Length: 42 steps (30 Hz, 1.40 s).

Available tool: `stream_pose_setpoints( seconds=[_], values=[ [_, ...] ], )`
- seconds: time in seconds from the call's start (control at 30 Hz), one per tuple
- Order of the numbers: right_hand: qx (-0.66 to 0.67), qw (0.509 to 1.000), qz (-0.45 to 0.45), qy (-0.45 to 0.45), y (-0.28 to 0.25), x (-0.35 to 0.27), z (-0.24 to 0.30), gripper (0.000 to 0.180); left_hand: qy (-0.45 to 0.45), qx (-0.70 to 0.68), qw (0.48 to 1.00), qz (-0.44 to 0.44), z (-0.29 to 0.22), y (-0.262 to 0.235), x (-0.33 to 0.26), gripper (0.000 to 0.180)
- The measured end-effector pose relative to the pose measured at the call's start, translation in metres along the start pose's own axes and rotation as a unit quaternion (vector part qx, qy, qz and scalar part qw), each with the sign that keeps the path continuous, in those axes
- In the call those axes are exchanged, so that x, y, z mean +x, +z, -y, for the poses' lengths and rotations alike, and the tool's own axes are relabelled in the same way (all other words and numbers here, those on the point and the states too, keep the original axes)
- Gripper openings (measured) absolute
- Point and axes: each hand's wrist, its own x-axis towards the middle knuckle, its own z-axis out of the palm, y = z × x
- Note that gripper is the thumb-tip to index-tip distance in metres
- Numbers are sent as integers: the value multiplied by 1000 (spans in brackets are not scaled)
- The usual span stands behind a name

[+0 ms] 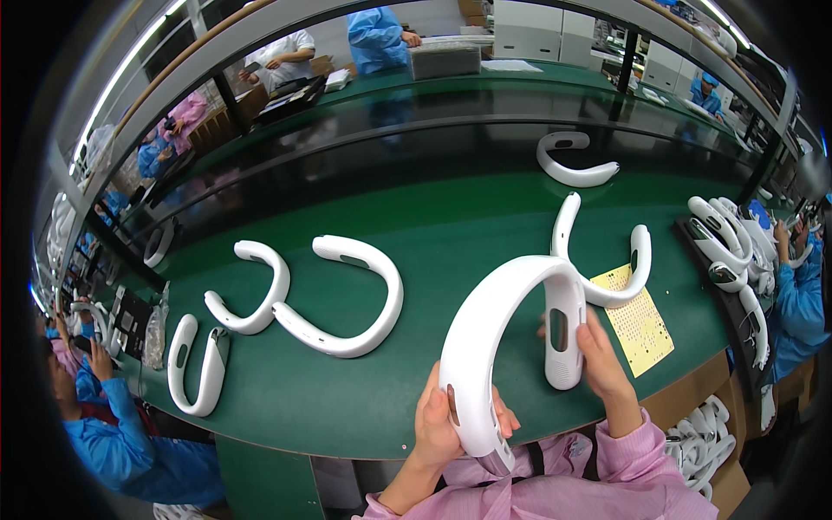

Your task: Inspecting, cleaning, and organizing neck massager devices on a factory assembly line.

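Note:
A white U-shaped neck fan (487,334) is held up off the table, its curve at the top and its two arms pointing down. My left hand (436,420) wraps round the lower part of its left arm. On the other arm, beside a dark oval opening, my right hand (598,348) grips the outer edge, with fingers partly hidden behind it. Just behind it lies another white neck fan (617,293), partly over a yellow printed sheet (640,331). To the left, a neck fan (392,299) touches a second neck fan (279,282), and a third neck fan (211,381) sits nearer the edge.
Beyond the green table (364,399) runs a dark conveyor (390,160), with a white neck fan (579,176) near its close side. A black tray (693,247) of neck fans stands right, above a cardboard box (732,481) holding more. Co-workers in blue sit on both sides.

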Motion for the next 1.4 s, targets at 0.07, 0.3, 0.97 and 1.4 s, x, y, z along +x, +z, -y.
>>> stream_pose_setpoints(
  seconds=[0.07,0.3,0.97,1.4],
  values=[
    [225,954,136,143,-3,-6,3,61,-17,-59,998,5,0,-5,1,56],
    [166,976,51,133,5,-17,4,71,-23,-77,997,19,-2,-17,8,51],
    [258,926,80,263,24,-5,5,65,-60,90,994,13,-35,56,33,33],
    [283,924,46,253,21,-9,-3,66,-78,177,981,-28,-32,65,24,53]
  ],
)
